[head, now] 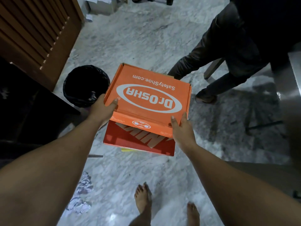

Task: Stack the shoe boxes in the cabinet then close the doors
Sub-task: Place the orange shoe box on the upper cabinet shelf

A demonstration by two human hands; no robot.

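Note:
An orange shoe box [151,88] with a white oval logo is held above the floor at the middle of the view. My left hand [101,110] grips its near left corner, thumb on the lid. My right hand [183,129] grips its near right corner. Under it lies a red shoe box [123,137] with large pale lettering, and a yellow edge [125,150] shows beneath that one. A louvred wooden cabinet door [37,35] stands open at the upper left, with the dark cabinet interior [24,111] below it.
A black-lined waste bin [84,84] stands left of the boxes. Another person's dark-trousered legs [216,66] are at the upper right beside a stool leg. Crumpled paper [81,198] lies on the marble floor near my bare feet [143,199]. A grey box [102,5] sits far back.

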